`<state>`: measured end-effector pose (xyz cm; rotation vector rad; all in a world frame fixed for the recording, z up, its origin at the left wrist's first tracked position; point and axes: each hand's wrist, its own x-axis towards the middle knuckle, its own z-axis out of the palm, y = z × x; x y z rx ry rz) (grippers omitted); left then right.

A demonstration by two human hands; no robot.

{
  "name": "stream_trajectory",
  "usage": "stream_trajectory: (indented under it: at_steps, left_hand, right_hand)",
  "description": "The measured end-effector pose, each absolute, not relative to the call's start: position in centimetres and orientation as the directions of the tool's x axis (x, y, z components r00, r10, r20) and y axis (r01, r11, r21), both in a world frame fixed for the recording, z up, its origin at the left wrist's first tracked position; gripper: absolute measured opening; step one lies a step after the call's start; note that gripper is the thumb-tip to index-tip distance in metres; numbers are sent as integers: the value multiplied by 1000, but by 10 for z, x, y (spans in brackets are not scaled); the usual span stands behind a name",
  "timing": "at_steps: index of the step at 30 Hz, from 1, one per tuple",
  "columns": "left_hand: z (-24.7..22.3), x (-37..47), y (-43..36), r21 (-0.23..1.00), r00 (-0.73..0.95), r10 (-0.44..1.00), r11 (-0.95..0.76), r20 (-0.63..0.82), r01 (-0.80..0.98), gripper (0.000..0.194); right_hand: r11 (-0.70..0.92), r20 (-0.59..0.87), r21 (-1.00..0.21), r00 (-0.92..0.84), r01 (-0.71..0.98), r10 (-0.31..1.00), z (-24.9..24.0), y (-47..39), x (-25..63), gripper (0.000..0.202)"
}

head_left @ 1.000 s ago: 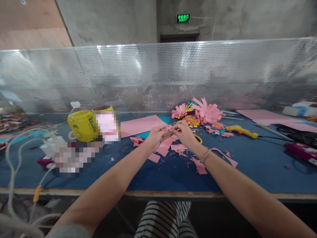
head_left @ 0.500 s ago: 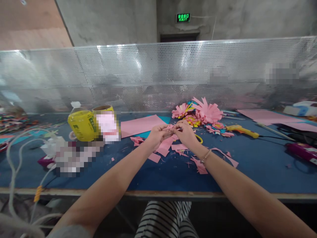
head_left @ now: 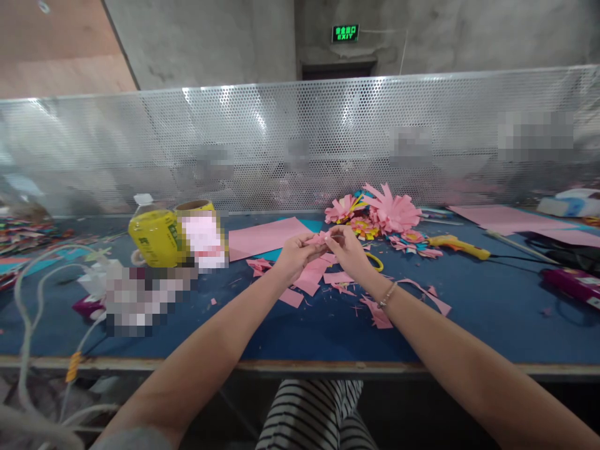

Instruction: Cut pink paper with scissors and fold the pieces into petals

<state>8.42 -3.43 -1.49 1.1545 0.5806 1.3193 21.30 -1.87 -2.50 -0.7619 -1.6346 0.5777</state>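
Observation:
Between the fingertips of both hands is a small pink paper piece, partly hidden by the fingers. My left hand is closed on its left side, and my right hand pinches it from the right. Pink paper scraps lie on the blue table under and around the hands. Just right of my right hand shows the yellow handle of a tool, perhaps scissors. Behind the hands rests a pink paper sheet over a blue one. Pink paper flowers are heaped beyond my right hand.
A yellow hot glue gun lies at right, its cord running toward a purple box. On the left stand a yellow-labelled bottle and a yellow tape roll, near white cables. A perforated metal screen spans the back.
The fingers of my right hand have shifted slightly on the pink paper piece, exposing more of it. Both hands stay at about the same place over the table.

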Motion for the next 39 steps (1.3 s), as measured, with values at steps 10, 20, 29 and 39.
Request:
stream_trajectory:
  at_steps: [10, 20, 29, 39]
  left_hand:
    - [-15, 82, -34, 938, 204, 957, -134, 206, -320, 17]
    - [-15, 83, -34, 940, 190, 953, -175, 237, -293, 24]
    - [-13, 81, -42, 850, 167, 834, -506, 525, -146, 23]
    - [-17, 78, -35, 812, 79, 812, -583, 579, 43, 10]
  right_hand:
    - [721, 691, -647, -209, 247, 692, -22, -19, 219, 31]
    - [715, 699, -654, -163, 250, 696, -22, -19, 220, 19]
    - [667, 655, -740, -139, 83, 743, -23, -18, 219, 27]
    - [657, 649, -751, -109, 64, 753, -20, -24, 216, 30]
